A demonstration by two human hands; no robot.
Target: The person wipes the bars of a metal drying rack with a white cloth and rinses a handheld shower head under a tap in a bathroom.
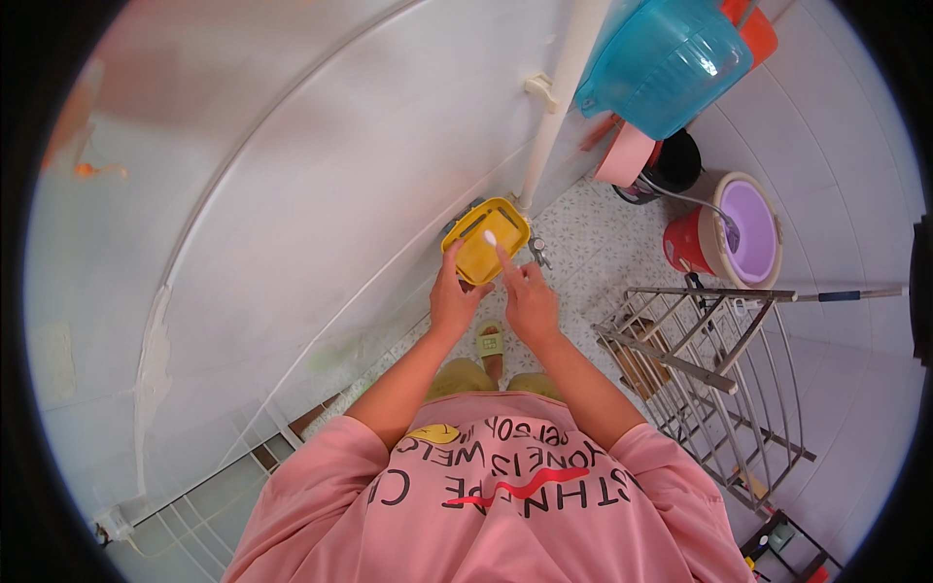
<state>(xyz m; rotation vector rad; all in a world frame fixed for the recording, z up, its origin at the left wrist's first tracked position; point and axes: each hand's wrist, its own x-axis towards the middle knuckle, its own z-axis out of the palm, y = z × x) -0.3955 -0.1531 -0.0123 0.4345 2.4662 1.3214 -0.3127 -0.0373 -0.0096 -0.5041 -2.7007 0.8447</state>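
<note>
My left hand [453, 299] grips the near left side of a shallow yellow plastic container [477, 256], thumb at its rim and fingers curled at its near edge. The container has rounded corners and a dark slot along its far left side, and it is close to the wall. My right hand [531, 300] is over its near right edge, index finger stretched out across it. A small white oval thing [490, 237] lies at that fingertip; whether the finger holds or only touches it, I cannot tell. Behind the container a grey part [461, 211] shows.
A white pipe [557, 109] runs down the wall beside a metal tap [539, 250]. To the right are a blue basin [670, 65], a pink basin [628, 154], a black bucket [674, 160], a red bucket [685, 240] with a purple basin [751, 233], and a metal rack [700, 357].
</note>
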